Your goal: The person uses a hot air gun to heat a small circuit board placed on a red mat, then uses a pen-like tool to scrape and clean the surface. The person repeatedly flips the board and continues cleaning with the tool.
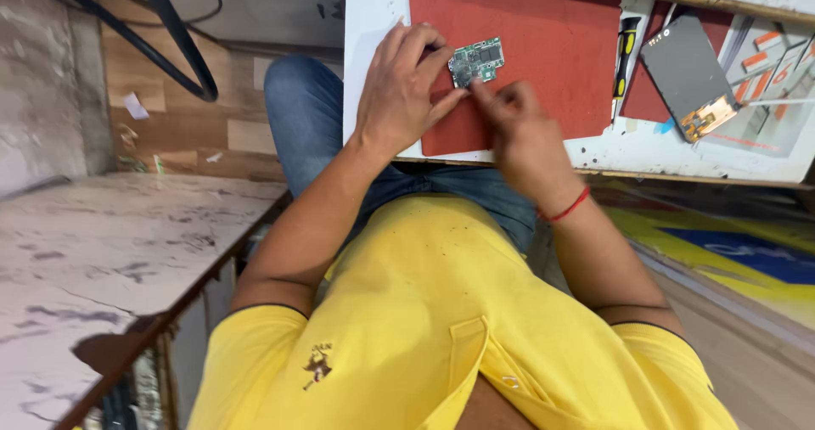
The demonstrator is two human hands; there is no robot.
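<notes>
Phone circuit board [476,61] held above the red mat [543,48] near its front edge. Left hand [406,90] fingers clamp its left end, steadying it; right hand [518,129] fingertips pinch together at its lower edge.

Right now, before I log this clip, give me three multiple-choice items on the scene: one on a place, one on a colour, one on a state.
1. Where is the green circuit board?
A. over the red mat
B. on the grey side bench
C. on the floor

2. What colour is the band on the right wrist?
A. blue
B. red
C. white

3. How is the circuit board held?
A. lying untouched
B. by one hand alone
C. between both hands

Key:
1 A, the red mat lies right behind it.
2 B, the wristband is red.
3 C, the left hand grips its edge and the right hand touches its lower side.
</notes>
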